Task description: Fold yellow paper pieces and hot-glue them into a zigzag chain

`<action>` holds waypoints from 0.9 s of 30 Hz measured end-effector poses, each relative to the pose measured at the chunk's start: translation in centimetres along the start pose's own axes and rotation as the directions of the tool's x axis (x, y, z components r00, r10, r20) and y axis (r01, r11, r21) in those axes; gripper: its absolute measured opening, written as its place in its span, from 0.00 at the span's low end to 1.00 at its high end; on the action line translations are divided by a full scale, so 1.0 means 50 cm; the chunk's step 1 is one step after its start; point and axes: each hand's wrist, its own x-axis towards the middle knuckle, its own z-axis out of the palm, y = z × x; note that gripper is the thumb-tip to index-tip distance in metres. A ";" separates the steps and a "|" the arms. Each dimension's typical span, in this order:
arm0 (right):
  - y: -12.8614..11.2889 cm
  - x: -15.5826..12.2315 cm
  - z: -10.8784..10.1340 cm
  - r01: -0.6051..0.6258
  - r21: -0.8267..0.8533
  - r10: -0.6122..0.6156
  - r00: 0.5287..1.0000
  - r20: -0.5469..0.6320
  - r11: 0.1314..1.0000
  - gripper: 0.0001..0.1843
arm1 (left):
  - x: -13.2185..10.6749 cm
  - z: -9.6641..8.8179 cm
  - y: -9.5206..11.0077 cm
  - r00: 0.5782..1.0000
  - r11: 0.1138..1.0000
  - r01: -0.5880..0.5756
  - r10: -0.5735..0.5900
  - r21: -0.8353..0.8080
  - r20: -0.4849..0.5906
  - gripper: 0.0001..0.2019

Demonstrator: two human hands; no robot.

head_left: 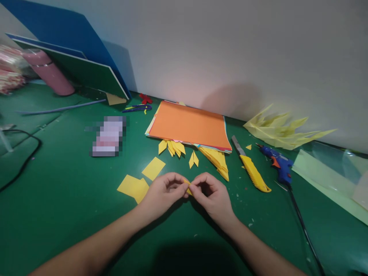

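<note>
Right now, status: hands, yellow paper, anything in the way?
Left hand and right hand pinching one small yellow paper piece. Flat yellow paper pieces beside left hand. Yellow-handled knife, metal blade exposed, apart, right side.

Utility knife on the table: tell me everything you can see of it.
The utility knife has a yellow, plastic-looking handle, ridged along its left edge, and a grey, metallic-looking blade, extended. It lies on the green table, slantwise, blade toward the wall, between the paper stack and the blue glue gun. Neither hand touches it.

Bare hands [163, 192], bare wrists [140, 215], bare forearms [99, 243].
</note>
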 end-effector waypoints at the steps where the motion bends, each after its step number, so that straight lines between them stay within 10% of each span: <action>1: 0.000 0.000 0.000 0.000 -0.002 0.000 1.000 0.002 1.000 0.05 | 0.000 0.000 -0.001 1.000 1.000 0.003 -0.003 -0.002 -0.006 0.11; 27: -0.006 -0.004 0.000 0.141 -0.176 -0.149 0.988 -0.035 0.974 0.04 | -0.001 0.002 -0.006 0.996 0.995 -0.037 0.044 0.089 -0.074 0.08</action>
